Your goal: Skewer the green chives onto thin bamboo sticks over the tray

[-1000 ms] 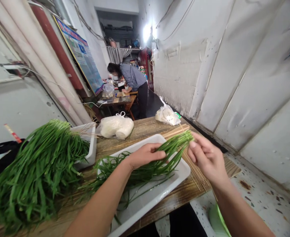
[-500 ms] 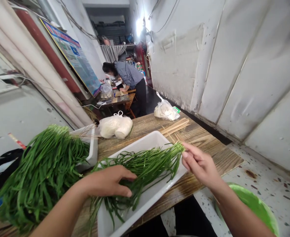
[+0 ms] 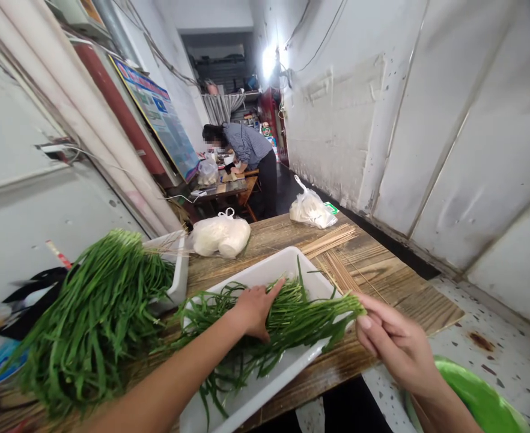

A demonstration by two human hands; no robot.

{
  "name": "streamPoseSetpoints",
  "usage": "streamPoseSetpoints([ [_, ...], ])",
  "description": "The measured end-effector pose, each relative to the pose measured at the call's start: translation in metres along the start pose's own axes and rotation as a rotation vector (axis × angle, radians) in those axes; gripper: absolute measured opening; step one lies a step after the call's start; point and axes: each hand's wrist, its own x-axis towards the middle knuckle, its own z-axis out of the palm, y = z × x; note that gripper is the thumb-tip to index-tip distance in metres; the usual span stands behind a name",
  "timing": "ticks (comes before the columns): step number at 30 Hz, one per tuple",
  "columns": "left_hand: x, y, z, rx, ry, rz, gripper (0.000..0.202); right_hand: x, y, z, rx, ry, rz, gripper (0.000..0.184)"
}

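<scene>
Across the white tray (image 3: 265, 388), the chives (image 3: 292, 322) lay lengthwise left to right, left hand (image 3: 255, 307) pressing their middle, right hand (image 3: 395, 343) pinching the cut ends.

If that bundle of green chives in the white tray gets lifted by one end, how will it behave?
Probably floppy: the chive bundle has thin, curling blades that spill over the white tray rim. Likely light. Loose strands may slip free, since the left hand and right hand only touch parts.
</scene>
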Motion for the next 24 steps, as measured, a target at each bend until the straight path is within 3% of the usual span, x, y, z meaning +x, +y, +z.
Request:
streamPoseSetpoints([
  [4, 0.004, -0.001, -0.001, 0.025, -0.027, -0.131, 0.113, 0.008, 0.002, 0.006, 0.025, -0.001, 0.033, 0.031],
  [8, 0.008, 0.001, 0.0, 0.095, 0.116, -0.251, 0.095, 0.021, 0.016, 0.015, 0.081, -0.031, 0.091, 0.032],
  [10, 0.005, 0.004, -0.003, 0.162, 0.167, -0.257, 0.095, 0.028, 0.026, 0.018, 0.123, -0.016, 0.171, 0.035],
  [13, -0.006, 0.006, -0.015, 0.203, 0.027, -0.233, 0.098, 0.035, 0.039, 0.021, 0.197, 0.043, 0.325, 0.04],
  [16, -0.01, 0.002, -0.036, 0.077, -0.077, -0.19, 0.081, 0.039, 0.045, 0.021, 0.249, 0.093, 0.419, 0.046],
  [20, 0.007, -0.004, -0.055, -0.011, 0.125, -0.205, 0.041, 0.042, 0.045, 0.023, 0.248, 0.092, 0.462, 0.051],
  [24, 0.031, 0.005, -0.047, -0.009, 0.219, -0.184, 0.023, 0.045, 0.044, 0.025, 0.223, 0.067, 0.479, 0.053],
])
